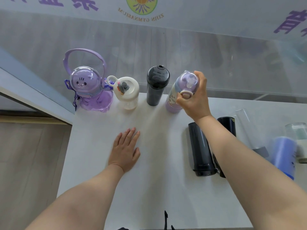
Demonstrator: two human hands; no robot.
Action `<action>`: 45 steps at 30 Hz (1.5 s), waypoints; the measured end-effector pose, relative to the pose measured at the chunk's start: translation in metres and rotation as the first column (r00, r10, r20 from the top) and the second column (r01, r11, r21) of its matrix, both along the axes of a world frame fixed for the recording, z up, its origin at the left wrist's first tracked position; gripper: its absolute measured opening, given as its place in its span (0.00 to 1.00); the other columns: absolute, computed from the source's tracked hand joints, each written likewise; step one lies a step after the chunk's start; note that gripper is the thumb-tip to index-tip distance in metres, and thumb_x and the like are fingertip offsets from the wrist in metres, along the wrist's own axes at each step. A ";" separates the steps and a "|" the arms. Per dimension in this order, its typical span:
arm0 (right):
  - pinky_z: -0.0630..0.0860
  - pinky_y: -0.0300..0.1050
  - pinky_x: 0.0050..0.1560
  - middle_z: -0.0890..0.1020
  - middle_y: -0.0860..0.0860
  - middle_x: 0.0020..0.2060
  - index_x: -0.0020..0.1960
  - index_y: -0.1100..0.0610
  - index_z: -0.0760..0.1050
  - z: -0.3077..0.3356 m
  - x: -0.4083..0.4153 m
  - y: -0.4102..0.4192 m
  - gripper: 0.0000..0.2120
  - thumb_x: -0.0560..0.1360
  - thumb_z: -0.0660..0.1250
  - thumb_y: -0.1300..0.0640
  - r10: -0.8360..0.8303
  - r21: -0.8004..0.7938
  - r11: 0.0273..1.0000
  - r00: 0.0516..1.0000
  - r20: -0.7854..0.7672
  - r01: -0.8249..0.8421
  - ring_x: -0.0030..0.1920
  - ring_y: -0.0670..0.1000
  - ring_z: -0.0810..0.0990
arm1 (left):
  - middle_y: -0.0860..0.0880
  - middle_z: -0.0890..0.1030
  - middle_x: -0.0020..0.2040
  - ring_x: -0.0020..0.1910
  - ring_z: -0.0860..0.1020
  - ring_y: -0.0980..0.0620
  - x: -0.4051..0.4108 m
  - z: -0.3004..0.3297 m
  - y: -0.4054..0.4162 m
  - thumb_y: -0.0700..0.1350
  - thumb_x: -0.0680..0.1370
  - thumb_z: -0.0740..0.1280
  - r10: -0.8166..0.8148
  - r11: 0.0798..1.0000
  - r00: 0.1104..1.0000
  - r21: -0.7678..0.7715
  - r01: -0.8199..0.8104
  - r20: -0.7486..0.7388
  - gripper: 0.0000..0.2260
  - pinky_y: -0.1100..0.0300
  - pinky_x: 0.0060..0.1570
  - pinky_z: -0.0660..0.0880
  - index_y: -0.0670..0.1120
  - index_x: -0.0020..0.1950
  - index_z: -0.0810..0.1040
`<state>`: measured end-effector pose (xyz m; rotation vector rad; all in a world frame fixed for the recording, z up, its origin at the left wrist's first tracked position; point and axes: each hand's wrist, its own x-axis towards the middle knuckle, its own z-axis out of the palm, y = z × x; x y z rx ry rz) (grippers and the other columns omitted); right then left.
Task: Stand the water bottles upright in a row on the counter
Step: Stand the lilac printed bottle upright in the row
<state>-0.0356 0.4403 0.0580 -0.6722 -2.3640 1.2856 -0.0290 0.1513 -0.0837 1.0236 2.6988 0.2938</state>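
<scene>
Along the far edge of the desk, the right hand grips the lilac bottle about its domed cap, long axis near-upright, fourth beside the dark bottle. Left hand rests flat, fingers spread. Fallen bottles lie nearest the right arm.

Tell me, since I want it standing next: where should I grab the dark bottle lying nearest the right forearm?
Probably around the mid-body of the dark lying bottle, coming down from above with the fingers across its width. It lies flat, cap toward you, its long smooth barrel mostly exposed on the counter.
</scene>
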 end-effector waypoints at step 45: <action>0.61 0.59 0.71 0.64 0.69 0.71 0.72 0.69 0.64 -0.048 -0.091 -0.139 0.31 0.73 0.70 0.60 0.282 0.412 0.851 0.945 0.165 -0.326 0.71 0.70 0.63 | 0.48 0.63 0.76 0.75 0.60 0.48 -0.001 0.003 -0.001 0.50 0.74 0.59 -0.002 0.998 0.999 0.066 -0.001 0.048 0.28 0.48 0.72 0.54 0.47 0.74 0.64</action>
